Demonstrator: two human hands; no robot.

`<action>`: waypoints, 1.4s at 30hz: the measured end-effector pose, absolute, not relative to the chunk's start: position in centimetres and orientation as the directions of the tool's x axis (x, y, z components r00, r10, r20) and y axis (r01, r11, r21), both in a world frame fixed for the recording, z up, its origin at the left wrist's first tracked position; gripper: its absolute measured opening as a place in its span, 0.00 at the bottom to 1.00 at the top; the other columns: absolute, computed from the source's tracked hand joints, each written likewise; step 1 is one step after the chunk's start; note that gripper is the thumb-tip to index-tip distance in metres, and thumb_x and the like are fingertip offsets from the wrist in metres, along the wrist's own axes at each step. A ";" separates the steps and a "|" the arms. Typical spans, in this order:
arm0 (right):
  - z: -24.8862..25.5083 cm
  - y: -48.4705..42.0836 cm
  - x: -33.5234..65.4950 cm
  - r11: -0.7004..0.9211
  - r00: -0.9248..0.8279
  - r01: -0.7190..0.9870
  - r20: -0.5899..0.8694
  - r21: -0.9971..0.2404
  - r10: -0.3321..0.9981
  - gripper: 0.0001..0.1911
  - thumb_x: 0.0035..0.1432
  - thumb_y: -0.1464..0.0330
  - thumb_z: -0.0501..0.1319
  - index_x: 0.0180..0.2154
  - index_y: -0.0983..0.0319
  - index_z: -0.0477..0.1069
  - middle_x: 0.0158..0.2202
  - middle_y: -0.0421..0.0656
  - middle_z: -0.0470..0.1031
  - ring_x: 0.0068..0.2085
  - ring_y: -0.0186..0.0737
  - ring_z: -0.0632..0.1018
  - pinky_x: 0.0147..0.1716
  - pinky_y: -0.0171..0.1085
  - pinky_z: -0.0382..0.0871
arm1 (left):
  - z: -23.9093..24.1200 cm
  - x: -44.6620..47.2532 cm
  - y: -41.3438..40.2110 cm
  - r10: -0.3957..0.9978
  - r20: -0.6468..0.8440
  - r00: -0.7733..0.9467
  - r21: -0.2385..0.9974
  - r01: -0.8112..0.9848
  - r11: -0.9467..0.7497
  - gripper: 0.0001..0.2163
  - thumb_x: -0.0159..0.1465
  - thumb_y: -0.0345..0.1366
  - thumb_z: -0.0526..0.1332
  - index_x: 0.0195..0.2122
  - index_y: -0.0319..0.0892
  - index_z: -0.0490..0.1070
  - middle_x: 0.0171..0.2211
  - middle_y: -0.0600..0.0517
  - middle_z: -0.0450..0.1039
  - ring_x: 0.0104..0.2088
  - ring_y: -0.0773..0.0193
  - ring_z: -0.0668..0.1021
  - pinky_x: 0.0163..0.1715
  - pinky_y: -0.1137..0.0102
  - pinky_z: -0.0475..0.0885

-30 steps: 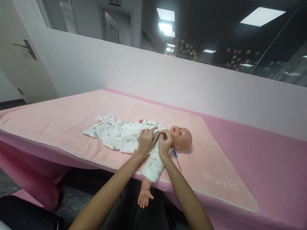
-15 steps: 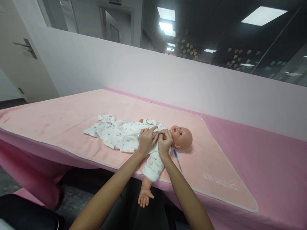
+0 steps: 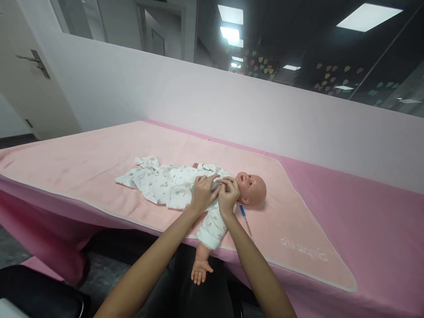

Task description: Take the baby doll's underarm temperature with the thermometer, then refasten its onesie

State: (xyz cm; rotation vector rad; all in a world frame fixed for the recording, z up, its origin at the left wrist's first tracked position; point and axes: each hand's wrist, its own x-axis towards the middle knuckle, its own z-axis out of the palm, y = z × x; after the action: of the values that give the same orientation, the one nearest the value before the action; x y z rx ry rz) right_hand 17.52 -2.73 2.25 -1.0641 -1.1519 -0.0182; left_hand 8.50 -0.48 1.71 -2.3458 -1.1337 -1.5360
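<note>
A baby doll [image 3: 254, 191] lies on its back with its head to the right, dressed in a white printed baby outfit [image 3: 159, 185]. My left hand [image 3: 202, 192] rests on the chest of the outfit, its fingers bent and thumb and fingers closing on the cloth at the front opening. Right beside it, below the doll's chin, my right hand [image 3: 229, 195] pinches the outfit near the neckline. What exactly lies between the fingertips is partly hidden. One doll arm [image 3: 200, 264] hangs over the table's near edge. A thermometer with a blue end [image 3: 243, 212] lies next to my right wrist.
A light pink mat [image 3: 99, 145] with a white border covers much of the table, over a darker pink cloth [image 3: 377, 212]. Behind stands a white wall [image 3: 172, 92] with a window above. At lower left is a black chair [image 3: 43, 291].
Both hands stay at the chest of the outfit, with hardly any finger movement. The view has shifted very slightly; the doll and thermometer lie as before.
</note>
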 end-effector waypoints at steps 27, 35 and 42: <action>2.4 -2.8 17.6 0.537 0.502 0.529 0.753 -0.657 0.426 0.13 0.50 0.76 0.50 0.25 0.62 0.71 0.31 0.42 0.70 0.36 0.36 0.73 0.38 0.37 0.69 | 1.8 5.6 -1.2 0.569 0.814 0.114 0.310 0.744 -0.592 0.03 0.59 0.33 0.54 0.31 0.43 0.66 0.31 0.49 0.70 0.34 0.58 0.70 0.39 0.61 0.61; 2.4 -2.8 17.6 0.540 0.450 0.574 0.788 -0.616 0.421 0.12 0.52 0.76 0.50 0.27 0.61 0.71 0.32 0.43 0.70 0.37 0.37 0.72 0.39 0.38 0.68 | 1.4 5.6 -1.0 0.562 0.819 0.118 0.343 0.685 -0.643 0.05 0.64 0.34 0.50 0.34 0.42 0.64 0.31 0.50 0.71 0.34 0.60 0.70 0.39 0.64 0.62; 2.3 -3.2 17.1 0.565 0.034 0.745 0.866 -0.355 0.500 0.10 0.52 0.73 0.54 0.35 0.60 0.71 0.37 0.43 0.74 0.42 0.41 0.71 0.47 0.43 0.60 | 1.5 5.6 -0.9 0.563 0.816 0.133 0.352 0.658 -0.666 0.08 0.66 0.34 0.47 0.34 0.42 0.65 0.29 0.52 0.72 0.30 0.63 0.72 0.37 0.65 0.63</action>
State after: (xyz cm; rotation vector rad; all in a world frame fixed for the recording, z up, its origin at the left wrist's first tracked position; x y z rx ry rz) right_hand 17.10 -3.24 2.33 -1.0689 -1.6193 -0.2587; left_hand 5.61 -0.87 1.55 -2.2940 -1.2402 -1.5822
